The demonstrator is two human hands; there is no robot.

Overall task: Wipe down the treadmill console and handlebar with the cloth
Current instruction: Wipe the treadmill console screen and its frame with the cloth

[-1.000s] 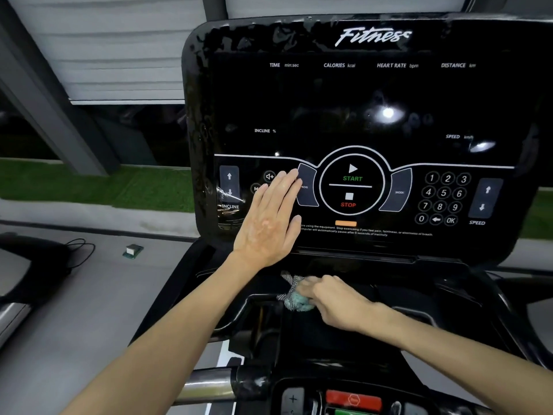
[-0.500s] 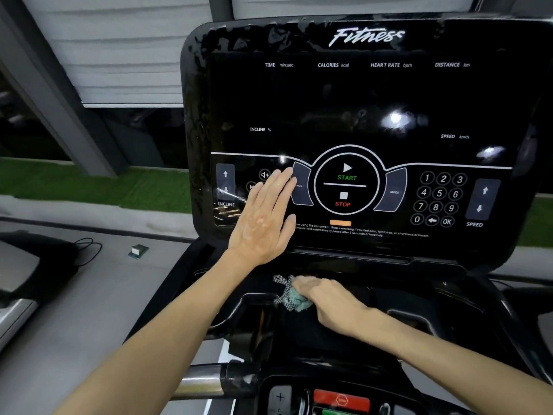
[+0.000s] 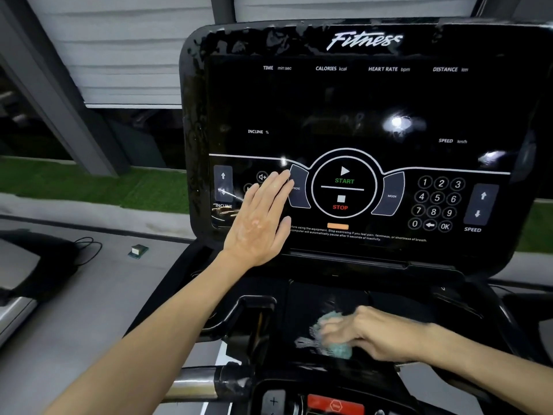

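The black glossy treadmill console (image 3: 359, 115) fills the upper right, with START and STOP marks and a number pad. My left hand (image 3: 260, 223) lies flat with straight fingers on the console's lower left, beside the INCLINE buttons. Below the console, my right hand (image 3: 371, 333) grips a bunched teal cloth (image 3: 332, 342) and presses it on the dark tray shelf (image 3: 314, 301). The hand and cloth are motion-blurred. The handlebar (image 3: 197, 384), silver with a black joint, runs along the bottom left.
A red safety key panel (image 3: 335, 404) sits at the bottom centre. To the left lie a grey floor, a small box (image 3: 138, 251), a black cable (image 3: 86, 250) and the edge of another machine (image 3: 18, 265). Green turf and grey posts stand behind.
My right hand has slid the cloth down toward me and a little right on the tray shelf. My left hand stays flat on the console.
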